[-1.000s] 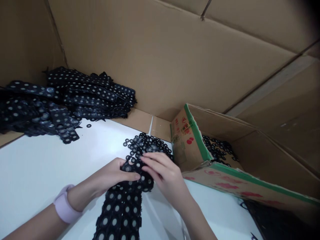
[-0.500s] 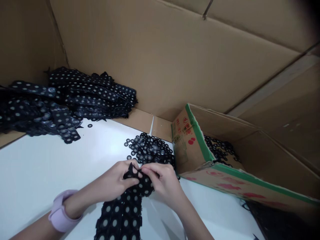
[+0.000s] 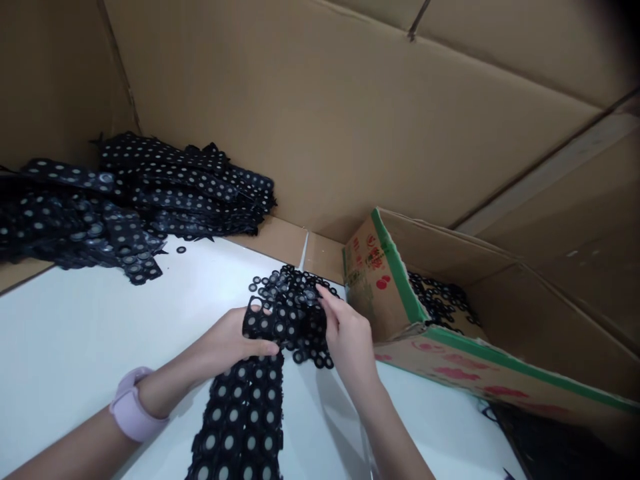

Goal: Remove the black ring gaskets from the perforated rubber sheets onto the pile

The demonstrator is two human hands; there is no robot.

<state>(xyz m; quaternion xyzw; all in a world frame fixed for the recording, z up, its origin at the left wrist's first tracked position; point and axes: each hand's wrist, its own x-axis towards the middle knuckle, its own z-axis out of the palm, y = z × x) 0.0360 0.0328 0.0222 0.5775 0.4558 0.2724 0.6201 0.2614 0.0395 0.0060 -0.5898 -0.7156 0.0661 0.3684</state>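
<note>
Both hands grip sheet [image 3: 280, 327] mid-counter: left hand [image 3: 227, 343] pinches near edge, right hand [image 3: 347, 333] w/ far side by ring pile [image 3: 295, 287]. Judgement: keep strip taut, flex gently so rings pop out clean.

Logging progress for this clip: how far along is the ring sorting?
Done: loose rings piled on the table, more in the cardboard box. In hand: left hand holds a dotted black strip; right hand is at its top. Left: a stack of strips at the back.
</note>
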